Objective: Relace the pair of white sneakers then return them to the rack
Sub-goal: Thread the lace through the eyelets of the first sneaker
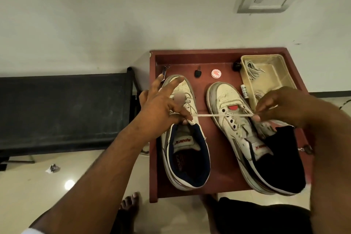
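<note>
Apparently both hands (163, 104) pinch lace (222, 115) taut

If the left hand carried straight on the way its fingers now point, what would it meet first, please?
Probably the metal clip with a key ring just beyond the left sneaker's toe. The left hand points up the tray; depth is unclear.

Head view, steeply downward, close over tray (190, 56).

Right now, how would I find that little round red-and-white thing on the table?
Look at the red-brown table against the wall, where two white sneakers sit. Along its far edge, just beyond the toes of the sneakers and between them, lies the round tin. It sits between a black key and a black knob, and it alone is red and white.
</note>
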### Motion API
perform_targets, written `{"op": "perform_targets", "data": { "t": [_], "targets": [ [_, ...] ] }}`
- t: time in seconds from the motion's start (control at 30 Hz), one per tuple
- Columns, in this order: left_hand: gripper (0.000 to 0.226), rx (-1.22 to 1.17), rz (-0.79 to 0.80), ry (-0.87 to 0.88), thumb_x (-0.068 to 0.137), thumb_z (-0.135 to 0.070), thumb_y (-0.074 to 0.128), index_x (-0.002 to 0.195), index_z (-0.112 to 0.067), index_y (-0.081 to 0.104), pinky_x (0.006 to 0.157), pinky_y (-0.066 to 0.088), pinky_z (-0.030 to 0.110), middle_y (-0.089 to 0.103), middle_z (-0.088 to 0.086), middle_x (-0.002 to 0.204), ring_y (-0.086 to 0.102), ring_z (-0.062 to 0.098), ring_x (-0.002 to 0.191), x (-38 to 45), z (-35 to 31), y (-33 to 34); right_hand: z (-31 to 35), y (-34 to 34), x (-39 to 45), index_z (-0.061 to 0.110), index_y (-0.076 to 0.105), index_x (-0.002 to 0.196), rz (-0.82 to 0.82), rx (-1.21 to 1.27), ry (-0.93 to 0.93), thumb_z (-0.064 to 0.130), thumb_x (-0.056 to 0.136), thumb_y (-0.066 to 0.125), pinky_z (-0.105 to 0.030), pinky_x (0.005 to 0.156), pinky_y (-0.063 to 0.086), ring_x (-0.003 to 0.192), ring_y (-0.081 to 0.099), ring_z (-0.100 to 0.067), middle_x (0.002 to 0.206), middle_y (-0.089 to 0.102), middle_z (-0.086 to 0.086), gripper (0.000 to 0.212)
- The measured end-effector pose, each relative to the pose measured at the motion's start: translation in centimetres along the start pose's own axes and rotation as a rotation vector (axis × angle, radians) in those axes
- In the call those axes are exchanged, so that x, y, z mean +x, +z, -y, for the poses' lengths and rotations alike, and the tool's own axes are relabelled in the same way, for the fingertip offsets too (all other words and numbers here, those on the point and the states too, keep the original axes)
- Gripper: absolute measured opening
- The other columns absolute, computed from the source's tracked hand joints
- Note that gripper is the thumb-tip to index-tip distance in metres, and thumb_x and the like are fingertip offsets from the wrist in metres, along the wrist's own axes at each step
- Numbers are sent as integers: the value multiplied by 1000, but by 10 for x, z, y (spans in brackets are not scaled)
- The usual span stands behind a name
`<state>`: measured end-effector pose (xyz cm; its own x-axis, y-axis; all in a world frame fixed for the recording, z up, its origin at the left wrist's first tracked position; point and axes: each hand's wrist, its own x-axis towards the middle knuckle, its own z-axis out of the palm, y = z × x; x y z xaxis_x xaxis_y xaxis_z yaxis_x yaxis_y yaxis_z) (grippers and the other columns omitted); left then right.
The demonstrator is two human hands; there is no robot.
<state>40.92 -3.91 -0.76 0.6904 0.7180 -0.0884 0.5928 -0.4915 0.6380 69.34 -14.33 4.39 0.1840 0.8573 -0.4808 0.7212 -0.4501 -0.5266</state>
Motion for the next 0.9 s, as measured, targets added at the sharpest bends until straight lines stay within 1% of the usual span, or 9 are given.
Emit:
{"op": "perform_targets", "data": {
  "t": [0.1,0.17,0.3,0.4,0.5,0.57,0.67,0.77,0.9],
  "targets": [
    [40,-26,12,6,73,-23,83,78,-59,64,117,-4,41,15,-32,148,-7,17,150,1,1,0,20,17,9,45,70,97,7,-221,-24,51,66,80,-51,105,35,126,46,-19,129,55,17,33],
    [46,-25,7,11,74,-22,82,75,-63,60,118,-3,44,14,-31,150,-7,18,150,1,2,1,51,52,23,44,63,116,1,-357,-137,51,76,74,-51,110,24,135,34,-19,140,44,19,42],
    [44,11,-2,6,72,-25,83,78,-62,61,117,-7,40,13,-41,143,-5,17,149,0,4,-1,63,83,42,36,73,92,-39,-343,-313,41,86,67,-41,99,23,125,43,-11,119,60,21,10],
    [50,27,-34,-3,66,-30,87,94,-58,57,118,1,51,28,-39,142,2,18,149,1,7,2,31,45,33,38,75,77,59,-137,-190,37,84,73,-48,110,31,119,53,-4,127,61,22,7],
    [50,39,-32,-36,66,-34,86,103,-54,60,118,-4,46,30,-27,151,-2,14,149,2,8,3,6,7,11,32,75,70,62,-82,-11,29,83,75,-39,100,40,116,58,-16,134,60,8,13],
    [41,27,-20,-29,68,-30,85,86,-59,63,116,-11,36,19,-41,144,-6,11,148,1,5,1,4,1,6,38,73,83,-42,-212,41,38,80,76,-47,103,39,121,54,-21,140,55,8,4],
    [56,5,-13,16,69,-21,84,67,-67,53,118,-8,43,10,-47,135,-7,18,149,1,3,0,39,35,21,42,65,115,-99,-376,-100,50,75,76,-55,113,24,138,34,-17,145,42,18,42],
    [53,-1,-8,24,69,-22,84,69,-67,56,118,-7,42,9,-44,140,-10,18,150,2,5,0,69,81,39,36,71,95,-26,-354,-293,45,80,73,-53,112,19,142,26,-15,145,42,19,18],
    [54,30,-37,44,67,-25,85,71,-69,53,110,-15,27,10,-46,139,-10,17,149,2,7,1,42,58,38,37,69,75,-52,-278,-238,40,81,74,-55,112,20,138,31,-10,138,48,25,8]
  ]
}}
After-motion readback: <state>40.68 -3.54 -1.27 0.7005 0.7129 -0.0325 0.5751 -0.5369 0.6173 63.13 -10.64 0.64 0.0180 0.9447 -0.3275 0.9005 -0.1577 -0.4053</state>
